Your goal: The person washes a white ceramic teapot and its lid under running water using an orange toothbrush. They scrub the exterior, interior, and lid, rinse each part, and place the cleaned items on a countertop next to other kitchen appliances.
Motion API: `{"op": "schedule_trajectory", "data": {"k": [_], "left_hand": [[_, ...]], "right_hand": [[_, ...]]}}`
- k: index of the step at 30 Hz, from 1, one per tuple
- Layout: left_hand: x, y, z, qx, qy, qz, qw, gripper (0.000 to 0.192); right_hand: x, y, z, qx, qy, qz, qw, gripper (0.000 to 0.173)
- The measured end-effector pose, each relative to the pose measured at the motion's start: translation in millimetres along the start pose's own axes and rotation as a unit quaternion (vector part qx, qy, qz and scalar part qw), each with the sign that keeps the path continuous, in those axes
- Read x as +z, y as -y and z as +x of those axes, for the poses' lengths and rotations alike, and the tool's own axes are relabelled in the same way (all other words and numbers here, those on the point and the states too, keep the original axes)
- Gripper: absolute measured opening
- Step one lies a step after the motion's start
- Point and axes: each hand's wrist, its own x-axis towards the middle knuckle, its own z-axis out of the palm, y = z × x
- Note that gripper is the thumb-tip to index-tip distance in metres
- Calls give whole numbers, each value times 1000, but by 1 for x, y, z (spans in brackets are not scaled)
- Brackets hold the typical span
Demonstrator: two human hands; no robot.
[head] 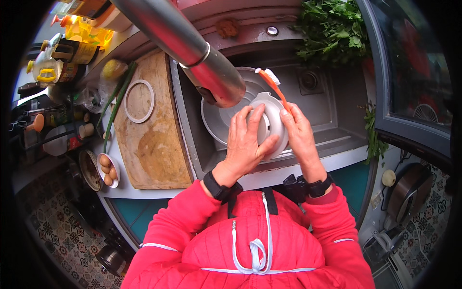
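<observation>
Over the sink [350, 141], my left hand [243, 139] spreads its fingers on the face of a round, pale plastic lid-like part [280, 133] and grips it. My right hand [299, 130] holds the same part by its far edge, with an orange-handled brush [276, 85] between thumb and fingers, its white bristles pointing up and away. Beneath the hands a round metal pan [213, 121] lies in the sink, partly hidden by the faucet [216, 76] and my left hand.
A wooden cutting board [155, 155] with a pale ring [126, 104] lies left of the sink. Beyond it are green onion stalks [116, 108] and a bowl of eggs [113, 184]. Leafy greens [334, 32] fill the sink's far right corner, beside an open window frame [382, 86].
</observation>
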Motion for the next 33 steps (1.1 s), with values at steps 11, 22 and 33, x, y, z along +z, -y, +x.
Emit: {"op": "schedule_trajectory", "data": {"k": [11, 22, 33], "left_hand": [[-38, 8, 15, 386, 105, 7, 917, 49], [-45, 24, 5, -142, 0, -490, 860, 47], [-63, 46, 13, -380, 39, -696, 609, 56]], "right_hand": [[-27, 8, 10, 182, 187, 192, 946, 33], [-26, 1, 0, 207, 135, 214, 945, 40], [-22, -27, -7, 239, 81, 263, 931, 38]]}}
